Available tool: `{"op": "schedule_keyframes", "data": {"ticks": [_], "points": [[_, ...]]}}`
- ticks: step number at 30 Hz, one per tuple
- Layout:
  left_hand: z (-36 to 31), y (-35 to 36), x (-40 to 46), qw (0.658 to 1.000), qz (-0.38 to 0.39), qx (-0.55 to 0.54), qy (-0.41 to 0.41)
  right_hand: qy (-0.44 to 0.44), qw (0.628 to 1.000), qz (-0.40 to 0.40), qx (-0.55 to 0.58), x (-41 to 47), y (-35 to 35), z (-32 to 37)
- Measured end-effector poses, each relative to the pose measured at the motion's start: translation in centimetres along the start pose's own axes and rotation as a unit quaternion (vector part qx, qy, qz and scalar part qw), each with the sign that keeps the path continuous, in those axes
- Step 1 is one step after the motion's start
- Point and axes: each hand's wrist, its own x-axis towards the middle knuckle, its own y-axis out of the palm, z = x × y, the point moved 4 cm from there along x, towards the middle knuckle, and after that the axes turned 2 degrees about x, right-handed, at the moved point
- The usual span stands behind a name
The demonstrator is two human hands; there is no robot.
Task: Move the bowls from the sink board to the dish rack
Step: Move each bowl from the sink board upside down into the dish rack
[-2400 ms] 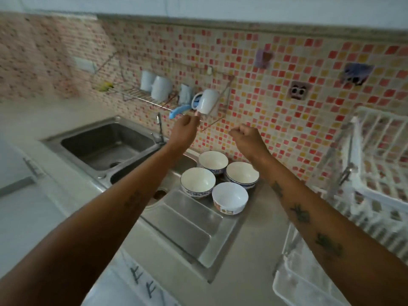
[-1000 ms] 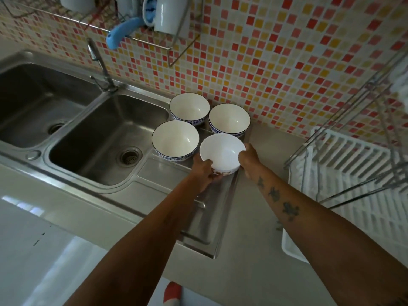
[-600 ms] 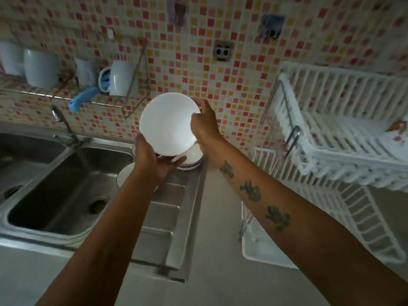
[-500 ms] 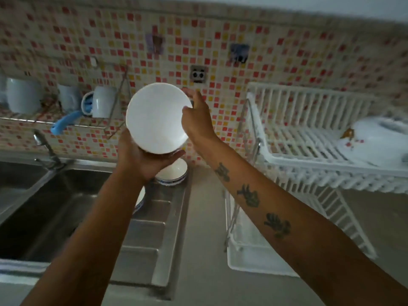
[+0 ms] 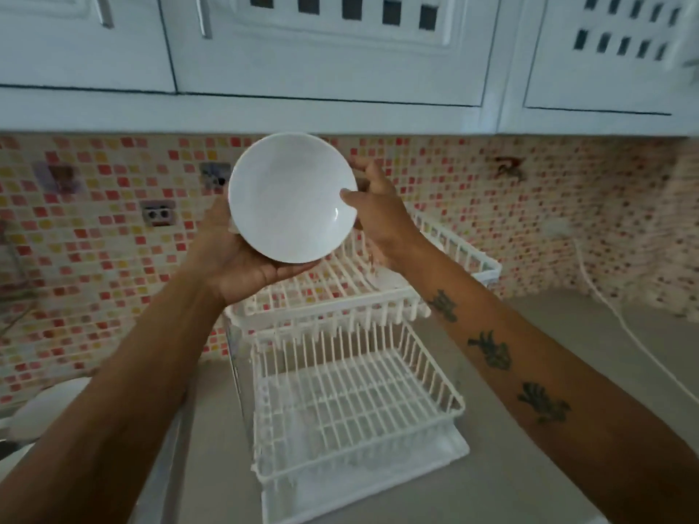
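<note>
I hold a white bowl [image 5: 291, 196] up in front of the tiled wall, its inside tilted toward me. My left hand [image 5: 242, 259] cups it from below and behind. My right hand [image 5: 378, 217] pinches its right rim, thumb on the inside. The bowl hangs above the left end of the upper tier of a white two-tier dish rack [image 5: 340, 304]. The rack's lower tier [image 5: 351, 406] stands over a white drip tray. At the far left edge, a pale rounded shape [image 5: 45, 406] may be another bowl; it is blurred.
White wall cabinets [image 5: 340, 51] hang close above the bowl. A wall socket [image 5: 158, 213] sits left of my hands. A white cable [image 5: 620, 315] runs down the wall and across the grey counter [image 5: 548, 467] to the right of the rack.
Both hands have carried the white bowl from the sink board to the right and up, over the dish rack. The view has swung right; the sink is out of sight.
</note>
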Motion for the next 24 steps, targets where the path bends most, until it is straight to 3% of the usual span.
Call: {"op": "schedule_keyframes", "data": {"ticks": [4,7,9,11,13,15,18,24], "points": [[0.7,2.6,4.1,0.987,-0.073,0.141,0.030,0.051,0.999,0.014,-0.007,1.2,-6.3,-0.9],[0.8,5.3,6.7,0.948,-0.105,0.285,0.094,0.085,0.996,-0.014,-0.020,3.0,-10.2,-1.6],[1.1,7.0,8.7,0.893,-0.107,0.409,0.153,0.099,0.993,-0.050,-0.036,4.5,-12.1,-2.4],[1.7,8.0,10.6,0.810,-0.099,0.542,0.200,0.116,0.990,-0.062,-0.056,5.4,-13.2,-3.5],[2.9,8.2,12.3,0.738,-0.086,0.635,0.211,0.137,0.986,-0.058,-0.082,6.0,-13.6,-5.2],[4.1,8.3,13.2,0.692,-0.069,0.686,0.212,0.161,0.979,-0.079,-0.096,6.0,-13.9,-6.8],[5.8,7.6,13.9,0.680,-0.043,0.706,0.191,0.189,0.972,-0.116,-0.075,5.4,-14.0,-9.0],[7.8,6.7,13.9,0.677,-0.036,0.712,0.186,0.214,0.967,-0.117,-0.073,5.3,-14.1,-11.3]]}}
